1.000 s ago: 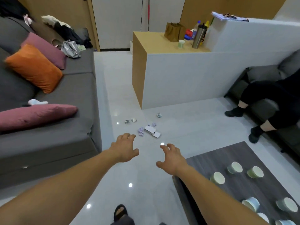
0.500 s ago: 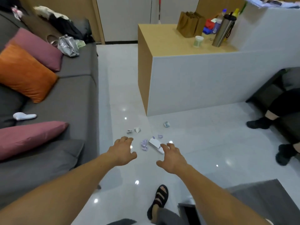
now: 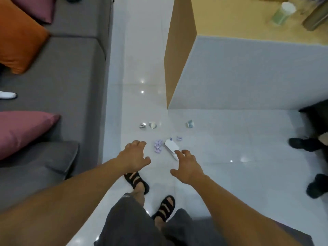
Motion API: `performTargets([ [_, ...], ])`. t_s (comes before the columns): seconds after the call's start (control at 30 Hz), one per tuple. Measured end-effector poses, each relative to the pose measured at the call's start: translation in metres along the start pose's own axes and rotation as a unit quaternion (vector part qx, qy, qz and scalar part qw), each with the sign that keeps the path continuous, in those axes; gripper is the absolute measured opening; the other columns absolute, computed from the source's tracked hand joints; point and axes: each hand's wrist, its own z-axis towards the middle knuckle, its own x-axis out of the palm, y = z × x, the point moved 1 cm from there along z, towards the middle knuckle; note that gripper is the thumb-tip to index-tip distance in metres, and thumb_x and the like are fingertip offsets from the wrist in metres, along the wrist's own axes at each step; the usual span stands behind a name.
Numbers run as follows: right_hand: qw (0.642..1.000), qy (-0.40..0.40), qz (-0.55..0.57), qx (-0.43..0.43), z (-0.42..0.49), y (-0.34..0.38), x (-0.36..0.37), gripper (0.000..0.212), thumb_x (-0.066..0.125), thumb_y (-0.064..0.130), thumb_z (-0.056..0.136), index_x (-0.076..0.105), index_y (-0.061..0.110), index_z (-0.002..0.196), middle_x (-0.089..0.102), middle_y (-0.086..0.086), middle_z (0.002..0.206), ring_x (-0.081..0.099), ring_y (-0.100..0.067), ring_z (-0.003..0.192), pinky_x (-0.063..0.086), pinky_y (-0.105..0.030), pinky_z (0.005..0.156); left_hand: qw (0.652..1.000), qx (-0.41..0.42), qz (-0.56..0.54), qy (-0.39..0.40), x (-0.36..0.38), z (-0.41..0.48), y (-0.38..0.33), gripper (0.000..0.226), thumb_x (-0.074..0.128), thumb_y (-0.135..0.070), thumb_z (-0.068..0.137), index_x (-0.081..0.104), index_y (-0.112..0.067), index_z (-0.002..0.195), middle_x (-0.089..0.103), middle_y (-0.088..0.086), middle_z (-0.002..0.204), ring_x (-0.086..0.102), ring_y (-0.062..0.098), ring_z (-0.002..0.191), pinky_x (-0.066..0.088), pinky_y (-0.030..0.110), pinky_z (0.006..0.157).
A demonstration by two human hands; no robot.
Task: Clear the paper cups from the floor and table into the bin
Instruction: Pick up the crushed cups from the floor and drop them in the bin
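Observation:
Crushed paper litter lies on the glossy white floor ahead of me: a lilac crumpled cup [image 3: 158, 147], a flattened white carton [image 3: 171, 149], a small lilac scrap [image 3: 179, 138], two pale crumpled cups [image 3: 148, 125] and a bluish crumpled cup [image 3: 190, 124]. My left hand [image 3: 134, 155] hovers just left of the lilac cup, fingers spread and holding nothing. My right hand [image 3: 188, 167] reaches out with spread fingers, its fingertips over the near end of the white carton. An upright pale green cup [image 3: 282, 13] stands on the wooden counter [image 3: 230, 23]. No bin is in view.
A grey sofa [image 3: 58, 82] with orange and pink cushions runs along the left. The white-fronted counter block [image 3: 248, 73] stands at right. Another person's dark-socked feet [image 3: 301, 144] rest at the right edge. My sandalled feet [image 3: 150, 194] stand below my hands.
I have walked forward and tilted my view down; the litter is now close beneath my hands. The dark table with cups has dropped out of view. Both hands stay spread and hold nothing.

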Motion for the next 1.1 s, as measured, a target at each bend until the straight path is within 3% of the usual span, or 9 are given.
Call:
performTargets([
  [0.27,0.998,0.064,0.0,0.026,0.159,-0.031,0.063,0.077,0.061,0.039,0.087,0.022,0.025,0.152,0.02,-0.004,0.156,0.026,-0.028,0.138,0.042,-0.041,0.101,0.995,-0.056,-0.049,0.06,0.054,0.161,0.057,0.07,0.049,-0.043,0.091,0.021,-0.018,0.15,0.025,0.007,0.153,0.026,0.029,0.137,0.032,0.04,0.106],
  [0.5,0.996,0.072,-0.05,-0.031,0.358,-0.075,0.175,0.078,0.063,0.039,0.085,0.023,0.027,0.151,0.021,-0.004,0.155,0.029,-0.029,0.135,0.042,-0.041,0.096,0.99,-0.085,-0.098,0.055,0.17,0.326,0.106,0.068,0.051,-0.04,0.092,0.022,-0.018,0.149,0.024,0.007,0.153,0.026,0.026,0.137,0.03,0.039,0.108],
  [0.7,0.996,0.025,-0.045,-0.075,0.506,-0.111,0.27,0.077,0.068,0.04,0.082,0.031,0.025,0.147,0.024,-0.008,0.152,0.031,-0.033,0.133,0.04,-0.042,0.097,0.988,-0.107,-0.097,0.057,0.279,0.444,0.156,0.07,0.052,-0.045,0.091,0.022,-0.021,0.149,0.025,0.004,0.152,0.03,0.025,0.136,0.033,0.038,0.104],
  [0.93,0.988,0.009,-0.116,-0.102,0.571,-0.117,0.347,0.071,0.065,0.034,0.082,0.033,0.027,0.145,0.018,-0.005,0.155,0.024,-0.032,0.136,0.045,-0.044,0.092,0.985,-0.115,-0.117,0.049,0.354,0.48,0.196,0.069,0.054,-0.043,0.089,0.024,-0.022,0.148,0.03,0.003,0.148,0.035,0.025,0.132,0.035,0.037,0.101],
  [1.1,0.991,-0.013,-0.09,-0.1,0.571,-0.122,0.355,0.056,0.06,0.019,0.084,0.044,0.018,0.138,0.041,-0.01,0.135,0.037,-0.032,0.121,0.044,-0.036,0.089,0.985,-0.113,-0.121,0.047,0.361,0.478,0.201,0.072,0.057,-0.041,0.088,0.023,-0.022,0.148,0.031,0.003,0.147,0.034,0.024,0.131,0.035,0.038,0.101],
])
